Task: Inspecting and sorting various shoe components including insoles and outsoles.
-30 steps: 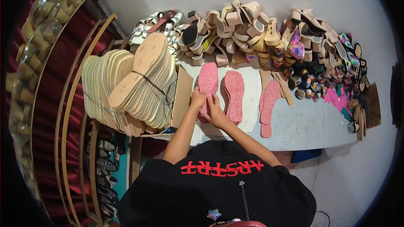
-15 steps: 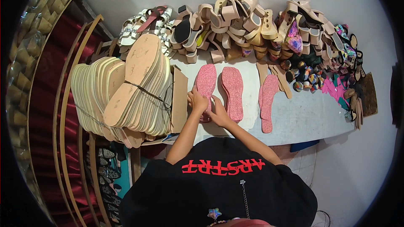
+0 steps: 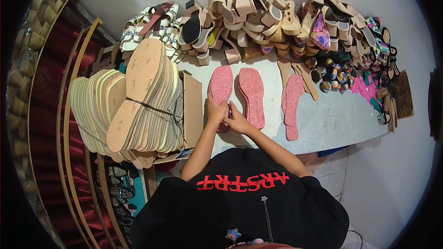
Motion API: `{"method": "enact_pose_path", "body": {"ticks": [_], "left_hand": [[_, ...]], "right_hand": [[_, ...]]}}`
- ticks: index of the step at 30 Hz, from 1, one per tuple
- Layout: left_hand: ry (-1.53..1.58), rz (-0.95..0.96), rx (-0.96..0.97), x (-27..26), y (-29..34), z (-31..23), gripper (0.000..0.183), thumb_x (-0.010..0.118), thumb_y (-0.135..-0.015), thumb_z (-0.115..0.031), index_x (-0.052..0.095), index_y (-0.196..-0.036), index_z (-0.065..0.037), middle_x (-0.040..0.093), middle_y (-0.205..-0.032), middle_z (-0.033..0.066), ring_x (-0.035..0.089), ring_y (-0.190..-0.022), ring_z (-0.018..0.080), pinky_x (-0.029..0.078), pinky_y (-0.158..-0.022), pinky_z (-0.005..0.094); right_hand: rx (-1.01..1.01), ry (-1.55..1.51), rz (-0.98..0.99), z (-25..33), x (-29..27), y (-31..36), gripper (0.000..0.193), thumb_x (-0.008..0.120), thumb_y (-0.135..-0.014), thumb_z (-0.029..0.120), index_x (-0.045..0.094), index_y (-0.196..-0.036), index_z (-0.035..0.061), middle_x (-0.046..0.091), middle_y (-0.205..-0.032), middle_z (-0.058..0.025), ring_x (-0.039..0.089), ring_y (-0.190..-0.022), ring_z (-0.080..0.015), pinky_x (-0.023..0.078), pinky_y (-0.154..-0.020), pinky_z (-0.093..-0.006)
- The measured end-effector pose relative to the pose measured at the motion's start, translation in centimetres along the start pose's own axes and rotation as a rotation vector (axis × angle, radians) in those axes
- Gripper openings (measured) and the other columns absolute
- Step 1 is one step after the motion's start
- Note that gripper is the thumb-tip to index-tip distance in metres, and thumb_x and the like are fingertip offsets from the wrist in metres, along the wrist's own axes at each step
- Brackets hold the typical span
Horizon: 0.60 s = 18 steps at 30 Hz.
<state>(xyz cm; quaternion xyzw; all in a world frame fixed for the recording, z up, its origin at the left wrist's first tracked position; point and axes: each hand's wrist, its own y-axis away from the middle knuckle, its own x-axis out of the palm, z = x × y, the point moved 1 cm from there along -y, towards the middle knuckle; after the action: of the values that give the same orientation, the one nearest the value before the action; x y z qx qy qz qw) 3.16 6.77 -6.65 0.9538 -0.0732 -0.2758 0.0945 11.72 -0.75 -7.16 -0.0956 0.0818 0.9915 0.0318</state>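
A stack of pink patterned insoles lies on the table in front of me. My left hand is closed around its left side, covering part of the middle. At the right edge of the same stack, my right hand pinches with thumb and fingers, close to the left hand's fingertips; its exact grip is partly hidden. Just to the right, a second stack of pink insoles lies untouched. Farther right are a few overlapping pink insoles, narrower in outline.
Bundled beige insoles are piled high at the left, beside a cardboard flap. Heeled sandals heap along the back wall. Multicoloured heels and pink scraps lie at the right of the table.
The view has shifted slightly, and things appear a little farther left. Both hands stay at the same pink stack, with the right hand's fingers drawn closer to the left hand.
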Motion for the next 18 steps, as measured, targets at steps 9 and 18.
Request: {"method": "enact_pose_path", "body": {"ticks": [9,18], "left_hand": [[0.011,-0.161,0.474,1.7,2.4,-2.4,0.056,0.059,-0.071,-0.011,0.034,-0.119,0.002,0.027,-0.128,0.0273,0.025,-0.122,0.0398,0.02,-0.101,0.0429],[0.176,0.197,0.646,5.5,7.7,-5.8,0.032,0.057,-0.069,-0.006,0.053,-0.101,-0.007,0.039,-0.122,0.0178,0.031,-0.12,0.0352,0.026,-0.099,0.0395]], "right_hand": [[-0.057,0.655,-0.984,-1.2,-12.4,4.3,0.064,0.063,-0.07,0.014,0.029,-0.122,-0.0043,0.035,-0.119,-0.0263,0.031,-0.113,-0.0393,0.025,-0.097,-0.0441],[0.418,0.945,-0.824,-6.6,-13.9,8.3,0.072,0.069,-0.063,0.018,0.031,-0.121,-0.0007,0.042,-0.108,-0.0239,0.043,-0.098,-0.0371,0.038,-0.082,-0.0443]]}}
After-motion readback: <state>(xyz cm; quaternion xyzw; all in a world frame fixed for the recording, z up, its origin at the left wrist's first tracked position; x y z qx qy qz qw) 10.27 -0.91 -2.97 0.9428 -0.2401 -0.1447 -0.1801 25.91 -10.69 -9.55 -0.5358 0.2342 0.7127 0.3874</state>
